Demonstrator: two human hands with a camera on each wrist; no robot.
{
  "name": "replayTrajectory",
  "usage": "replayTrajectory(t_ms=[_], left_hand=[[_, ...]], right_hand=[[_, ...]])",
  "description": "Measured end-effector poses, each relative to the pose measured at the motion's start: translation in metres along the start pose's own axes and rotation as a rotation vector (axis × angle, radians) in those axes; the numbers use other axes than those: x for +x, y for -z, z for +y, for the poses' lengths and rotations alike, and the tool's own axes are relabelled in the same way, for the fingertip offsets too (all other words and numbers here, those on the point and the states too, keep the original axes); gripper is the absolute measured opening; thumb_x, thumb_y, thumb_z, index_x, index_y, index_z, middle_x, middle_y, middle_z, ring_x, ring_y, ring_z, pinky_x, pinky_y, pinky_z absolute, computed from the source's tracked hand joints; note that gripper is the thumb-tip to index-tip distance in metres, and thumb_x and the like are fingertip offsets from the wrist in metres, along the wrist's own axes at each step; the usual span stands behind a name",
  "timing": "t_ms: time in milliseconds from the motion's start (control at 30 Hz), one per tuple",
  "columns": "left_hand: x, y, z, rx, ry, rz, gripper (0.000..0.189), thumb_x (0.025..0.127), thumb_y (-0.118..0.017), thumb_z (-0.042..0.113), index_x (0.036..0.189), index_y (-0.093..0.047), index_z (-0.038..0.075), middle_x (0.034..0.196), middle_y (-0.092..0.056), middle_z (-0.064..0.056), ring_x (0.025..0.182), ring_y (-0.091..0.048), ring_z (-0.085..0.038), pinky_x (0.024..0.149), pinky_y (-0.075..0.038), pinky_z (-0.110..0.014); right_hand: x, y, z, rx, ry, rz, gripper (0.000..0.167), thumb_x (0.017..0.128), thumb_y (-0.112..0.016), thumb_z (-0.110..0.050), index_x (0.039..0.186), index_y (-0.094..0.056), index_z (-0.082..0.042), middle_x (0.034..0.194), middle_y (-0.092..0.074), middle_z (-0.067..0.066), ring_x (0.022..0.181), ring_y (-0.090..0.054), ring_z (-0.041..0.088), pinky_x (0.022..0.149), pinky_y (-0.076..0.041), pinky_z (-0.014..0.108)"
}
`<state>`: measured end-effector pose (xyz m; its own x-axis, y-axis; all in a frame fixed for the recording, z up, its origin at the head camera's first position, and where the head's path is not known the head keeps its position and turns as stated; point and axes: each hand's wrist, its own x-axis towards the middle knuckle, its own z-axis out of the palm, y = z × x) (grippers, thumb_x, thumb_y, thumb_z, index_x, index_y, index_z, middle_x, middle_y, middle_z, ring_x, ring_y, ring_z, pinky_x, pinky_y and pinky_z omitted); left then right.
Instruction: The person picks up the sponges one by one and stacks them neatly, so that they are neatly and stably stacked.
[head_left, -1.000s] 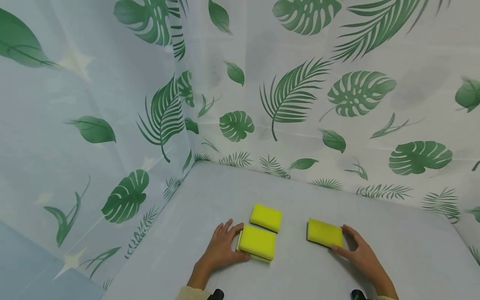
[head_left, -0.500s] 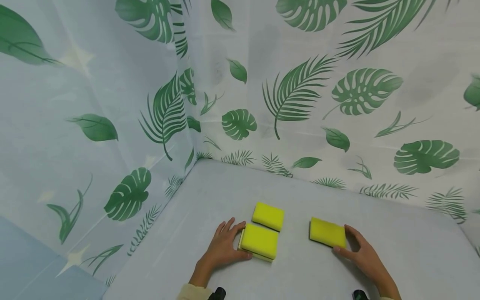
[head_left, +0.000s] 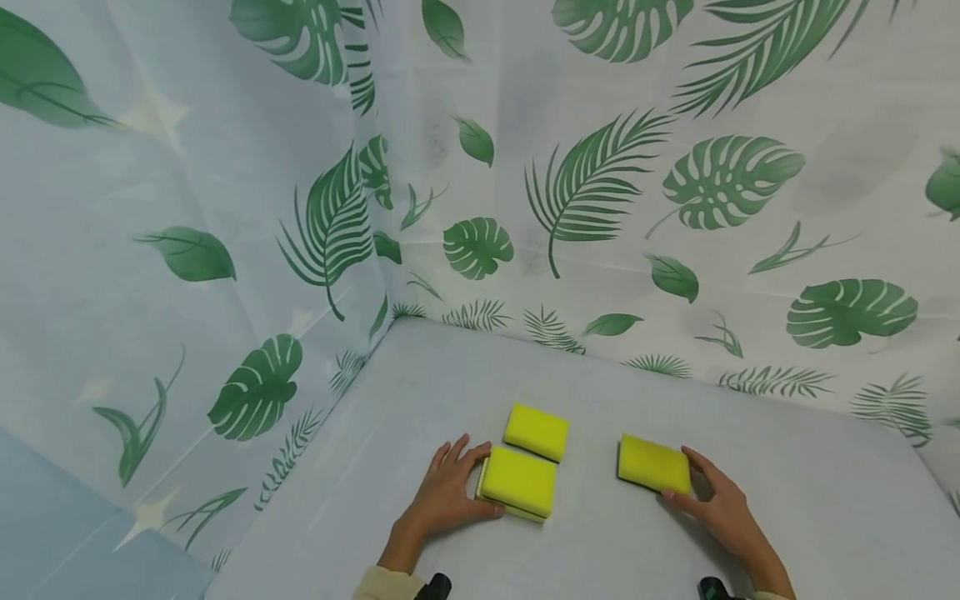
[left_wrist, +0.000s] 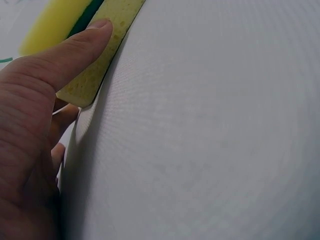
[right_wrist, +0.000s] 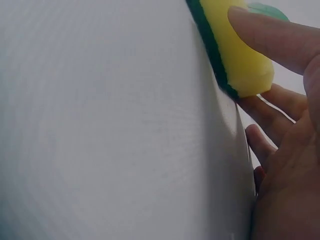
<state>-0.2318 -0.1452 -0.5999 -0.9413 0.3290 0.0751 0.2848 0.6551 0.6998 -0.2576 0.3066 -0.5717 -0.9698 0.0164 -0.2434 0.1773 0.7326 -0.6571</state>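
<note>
Two sponges are stacked on the table, the upper one bright yellow with a dark green layer beneath it. Under it shows the edge of a paler, porous lower sponge. My left hand holds the stack at its left end; the thumb lies along the lower sponge's near side, fingers at the far left corner. Directly behind the stack is another yellow sponge. To the right, my right hand pinches a single yellow sponge by its right end, green side down, between thumb and fingers.
A pale cloth covers the table. Leaf-printed curtains stand at its back and left sides and meet in a corner. Black wrist devices sit at the lower edge of the head view.
The head view has shifted slightly. My right hand has moved a touch to the left at its sponge; the left hand keeps its hold on the stack.
</note>
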Motion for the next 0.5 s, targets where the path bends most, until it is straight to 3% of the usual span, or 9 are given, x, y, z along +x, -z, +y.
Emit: replayTrajectory(t_ms=[500], left_hand=[[-0.0004, 0.0, 0.0016, 0.005, 0.003, -0.005, 0.099, 0.08, -0.086, 0.062, 0.16, -0.048, 0.018, 0.167, -0.043, -0.013, 0.16, -0.026, -0.036, 0.131, -0.011, -0.057]], right_hand=[[-0.0039, 0.0013, 0.0018, 0.079, -0.047, 0.013, 0.113, 0.093, -0.079, -0.057, 0.167, -0.019, 0.005, 0.167, -0.019, 0.039, 0.154, -0.007, 0.061, 0.121, -0.003, 0.079]])
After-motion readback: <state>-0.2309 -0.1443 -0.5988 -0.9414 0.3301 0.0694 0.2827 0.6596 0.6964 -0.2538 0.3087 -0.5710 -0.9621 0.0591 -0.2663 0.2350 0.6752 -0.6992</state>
